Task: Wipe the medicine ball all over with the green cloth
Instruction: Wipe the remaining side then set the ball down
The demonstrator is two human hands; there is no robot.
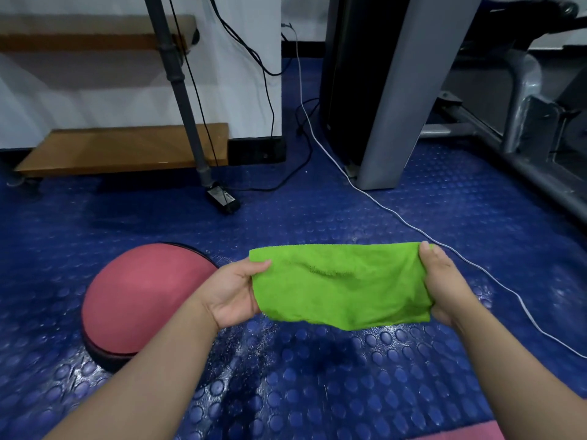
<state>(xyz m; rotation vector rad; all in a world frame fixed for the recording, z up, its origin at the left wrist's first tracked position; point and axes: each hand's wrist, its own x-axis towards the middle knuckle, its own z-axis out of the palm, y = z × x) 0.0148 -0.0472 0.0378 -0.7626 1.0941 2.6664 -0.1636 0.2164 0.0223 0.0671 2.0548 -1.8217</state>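
Pinching the green cloth [340,287] at both short edges, we hold it spread between left hand [233,293] and right hand [444,281]. The medicine ball [143,300] sits on the floor [317,392] just left of and below the left hand, untouched. Wiped one-handed, the ball may roll away; its underside could be missed unless turned.

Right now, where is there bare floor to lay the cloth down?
Bare blue floor mat lies on the near side of the green cloth, and beyond it, between the black adapter and the white cable. Crowded: the medicine ball beside the left hand, the cable past the right hand.
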